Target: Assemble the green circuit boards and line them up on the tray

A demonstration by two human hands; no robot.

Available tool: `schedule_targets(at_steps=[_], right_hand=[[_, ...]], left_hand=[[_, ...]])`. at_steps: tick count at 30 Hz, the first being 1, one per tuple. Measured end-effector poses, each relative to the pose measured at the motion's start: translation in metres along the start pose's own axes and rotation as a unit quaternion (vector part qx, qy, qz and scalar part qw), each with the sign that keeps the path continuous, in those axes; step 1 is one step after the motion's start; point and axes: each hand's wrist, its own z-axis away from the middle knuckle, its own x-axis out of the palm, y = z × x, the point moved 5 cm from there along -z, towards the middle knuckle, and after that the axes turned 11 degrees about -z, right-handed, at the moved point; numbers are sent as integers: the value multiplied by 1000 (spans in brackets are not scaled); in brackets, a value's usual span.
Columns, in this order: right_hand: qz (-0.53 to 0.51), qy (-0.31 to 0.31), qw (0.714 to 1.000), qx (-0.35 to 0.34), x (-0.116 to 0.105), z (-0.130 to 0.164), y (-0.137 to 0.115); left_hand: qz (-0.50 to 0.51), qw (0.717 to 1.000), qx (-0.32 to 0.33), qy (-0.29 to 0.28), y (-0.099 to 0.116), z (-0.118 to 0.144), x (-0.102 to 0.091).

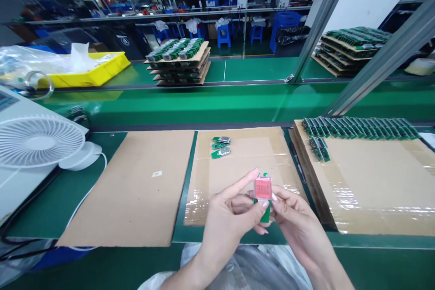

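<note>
Bench: green surface, running across the whole view.
Left cardboard sheet: plain brown, lying flat on the bench.
Right cardboard sheet: taped, with a row of green circuit boards along its far edge and a couple more boards just below the row's left end.
Middle cardboard sheet: taped, bearing three loose boards near its far edge.
White fan: at the left, beside the left sheet.
Yellow tray: far left, beyond the near bench.
Stacked board trays: far centre.
Left hand: grip pinching the small board, forefinger stretched out past it.
Right hand: grip pinching the same board from the other side.
Small board with red display: green, held upright between both hands above the near edge of the middle sheet.
</note>
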Motion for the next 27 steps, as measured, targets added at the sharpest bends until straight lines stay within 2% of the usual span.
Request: schedule_targets(at_steps=[5, 7, 9, 11, 13, 16, 20, 27], right_hand=[[21, -1, 1000, -8, -7, -5, 8], [61, 27, 997, -48, -21, -10, 12], [134, 74, 982, -110, -39, -17, 14], [202, 123, 958, -164, -59, -26, 14], [231, 169, 937, -202, -78, -34, 14], [245, 210, 917, -236, -100, -44, 16], [281, 213, 905, -237, -112, -52, 22], [314, 218, 895, -228, -117, -52, 25]], left_hand=[[-13, 1000, -12, -14, -5, -3, 5], [-27, 999, -10, -15, -9, -7, 6], [-85, 996, 17, 7, -15, -14, 4], [-199, 976, 67, 60, -21, -24, -4], [-319, 933, 130, 102, -26, -35, -12], [-408, 887, 189, 105, -36, -51, -20], [-425, 875, 201, 113, -43, -67, -30], [-436, 857, 233, 147, -49, -84, -36]])
